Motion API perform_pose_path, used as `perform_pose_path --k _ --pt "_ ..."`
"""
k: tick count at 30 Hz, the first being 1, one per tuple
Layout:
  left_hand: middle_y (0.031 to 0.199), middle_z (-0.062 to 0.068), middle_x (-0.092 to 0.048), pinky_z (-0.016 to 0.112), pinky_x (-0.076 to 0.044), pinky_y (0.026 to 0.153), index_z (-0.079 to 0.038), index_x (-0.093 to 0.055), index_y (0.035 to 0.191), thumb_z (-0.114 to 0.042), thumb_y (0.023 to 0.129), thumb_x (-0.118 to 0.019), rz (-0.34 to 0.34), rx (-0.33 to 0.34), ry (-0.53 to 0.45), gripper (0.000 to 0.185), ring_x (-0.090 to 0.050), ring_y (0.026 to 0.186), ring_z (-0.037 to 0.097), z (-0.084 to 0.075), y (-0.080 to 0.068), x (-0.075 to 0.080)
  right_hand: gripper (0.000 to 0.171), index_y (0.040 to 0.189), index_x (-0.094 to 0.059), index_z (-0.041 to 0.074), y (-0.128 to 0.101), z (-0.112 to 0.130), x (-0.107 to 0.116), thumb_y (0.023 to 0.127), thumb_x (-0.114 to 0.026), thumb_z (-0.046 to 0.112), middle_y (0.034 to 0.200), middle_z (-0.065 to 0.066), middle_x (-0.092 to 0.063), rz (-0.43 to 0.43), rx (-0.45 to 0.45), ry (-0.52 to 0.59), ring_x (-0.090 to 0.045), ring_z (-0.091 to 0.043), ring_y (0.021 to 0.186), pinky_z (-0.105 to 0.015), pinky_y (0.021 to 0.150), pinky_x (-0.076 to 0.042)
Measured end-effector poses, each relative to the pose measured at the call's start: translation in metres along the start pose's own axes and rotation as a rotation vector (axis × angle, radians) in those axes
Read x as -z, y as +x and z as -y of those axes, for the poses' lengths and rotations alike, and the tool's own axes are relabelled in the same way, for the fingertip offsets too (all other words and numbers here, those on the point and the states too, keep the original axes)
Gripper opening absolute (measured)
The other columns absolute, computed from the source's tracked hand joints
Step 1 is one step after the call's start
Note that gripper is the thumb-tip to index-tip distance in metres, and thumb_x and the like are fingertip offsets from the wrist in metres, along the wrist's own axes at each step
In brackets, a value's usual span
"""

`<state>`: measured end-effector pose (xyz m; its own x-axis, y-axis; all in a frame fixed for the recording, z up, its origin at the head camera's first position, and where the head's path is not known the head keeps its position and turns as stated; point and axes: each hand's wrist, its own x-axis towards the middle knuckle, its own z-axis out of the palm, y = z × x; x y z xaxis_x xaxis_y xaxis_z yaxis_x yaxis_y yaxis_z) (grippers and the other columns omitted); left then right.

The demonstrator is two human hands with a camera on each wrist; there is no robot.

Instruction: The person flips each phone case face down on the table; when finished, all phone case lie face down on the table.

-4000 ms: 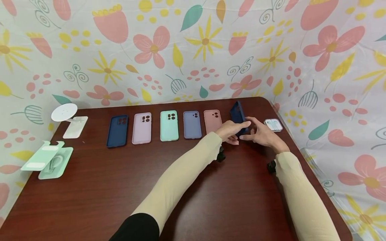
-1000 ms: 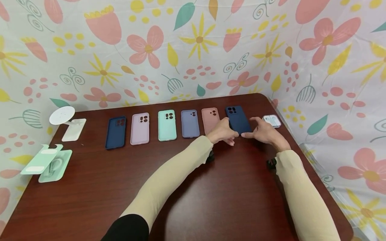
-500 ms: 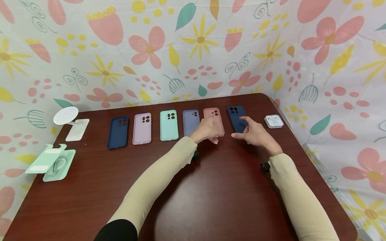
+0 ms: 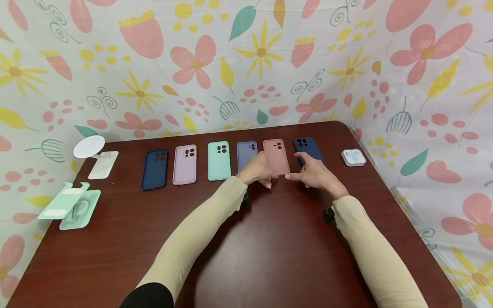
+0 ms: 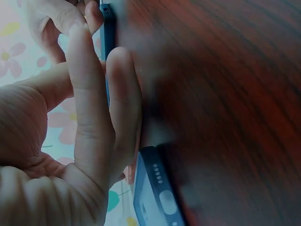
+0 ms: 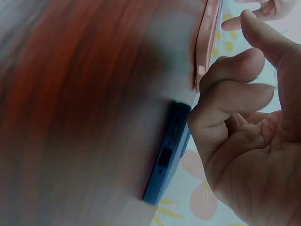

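Right now both hands meet at the near end of the pink phone case (image 4: 276, 156), which lies in the row of cases toward the far edge of the dark wooden table (image 4: 269, 256). Her left hand (image 4: 259, 170) has its fingers curled at the case's lower left corner, seemingly pinching it, while the right hand (image 4: 313, 173) hovers just beside the lower right corner, fingers loosely bent, thumb and forefinger stretched toward the case, gripping nothing. Just right of it sits a navy case (image 4: 307, 148), partly behind the right hand; left of it a lilac-blue case (image 4: 246, 153), then mint (image 4: 218, 160), pale lilac (image 4: 185, 164) and another navy one (image 4: 155, 168)
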<state>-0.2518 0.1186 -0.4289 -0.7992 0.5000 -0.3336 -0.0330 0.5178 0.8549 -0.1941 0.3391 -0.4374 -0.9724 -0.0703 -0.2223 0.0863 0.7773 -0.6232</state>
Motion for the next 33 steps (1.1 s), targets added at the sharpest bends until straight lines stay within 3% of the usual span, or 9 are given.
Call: perform_pose_path --k 3,7,11,19,24,28,33 --pt "0.068 0.010 -0.061 0.033 -0.068 0.059 0.005 -0.061 0.104 0.003 0.091 -0.078 0.022 0.013 -0.012 0.021 -0.067 0.045 0.016 0.002 0.000 0.002 0.098 0.169 -0.028 0.009 0.005 0.004 -0.004 0.097 -0.082 0.047 0.069 -0.007 -0.065 0.019 -0.009 -0.013 -0.065 -0.022 0.057 -0.032 0.064 -0.054" --pt "0.072 0.012 -0.062 0.033 -0.068 0.059 0.005 -0.062 0.110 0.005 0.092 -0.077 0.051 0.016 -0.050 0.023 -0.068 0.048 0.017 0.004 0.001 0.001 0.099 0.169 -0.028 0.007 0.011 0.008 -0.008 0.096 -0.083 0.046 0.068 -0.008 -0.066 0.046 -0.036 -0.015 -0.065 -0.021 0.057 -0.033 0.063 -0.054" --pt "0.074 0.013 -0.063 0.030 -0.066 0.055 0.005 -0.065 0.118 0.007 0.092 -0.077 0.038 -0.002 -0.025 0.028 -0.066 0.048 0.015 0.004 0.005 -0.003 0.099 0.168 -0.028 0.007 0.018 0.009 -0.011 0.095 -0.085 0.042 0.067 -0.008 -0.065 0.064 -0.067 -0.020 -0.064 -0.020 0.055 -0.032 0.061 -0.055" --pt "0.069 0.012 -0.064 0.028 -0.063 0.050 0.002 -0.065 0.103 0.003 0.094 -0.077 -0.025 0.031 0.042 0.015 -0.065 0.044 0.014 0.002 0.011 -0.004 0.095 0.169 -0.027 0.008 0.028 0.012 -0.012 0.096 -0.083 0.033 0.066 -0.007 -0.063 0.102 -0.125 0.015 -0.064 -0.018 0.053 -0.031 0.056 -0.056" --pt "0.068 0.012 -0.062 0.029 -0.063 0.050 0.009 -0.060 0.126 0.002 0.097 -0.076 -0.034 0.052 0.042 0.034 -0.064 0.043 0.015 0.001 0.011 -0.005 0.092 0.170 -0.026 0.008 0.028 0.013 -0.012 0.098 -0.080 0.029 0.069 -0.007 -0.062 0.103 -0.131 0.039 -0.065 -0.016 0.053 -0.030 0.056 -0.057" --pt "0.068 0.012 -0.060 0.033 -0.066 0.054 0.011 -0.037 0.156 0.003 0.097 -0.074 -0.033 0.078 0.020 0.070 -0.065 0.043 0.016 0.000 0.012 -0.007 0.092 0.170 -0.025 0.009 0.028 0.012 -0.013 0.098 -0.080 0.029 0.070 -0.006 -0.062 0.104 -0.135 0.044 -0.065 -0.016 0.054 -0.030 0.056 -0.058" --pt "0.071 0.013 -0.061 0.037 -0.069 0.060 0.010 -0.020 0.167 -0.003 0.101 -0.073 -0.023 0.081 0.016 0.086 -0.066 0.043 0.017 0.000 0.010 -0.008 0.092 0.170 -0.024 0.010 0.025 0.012 -0.013 0.099 -0.078 0.028 0.071 -0.007 -0.063 0.092 -0.124 0.060 -0.065 -0.016 0.055 -0.030 0.057 -0.058"
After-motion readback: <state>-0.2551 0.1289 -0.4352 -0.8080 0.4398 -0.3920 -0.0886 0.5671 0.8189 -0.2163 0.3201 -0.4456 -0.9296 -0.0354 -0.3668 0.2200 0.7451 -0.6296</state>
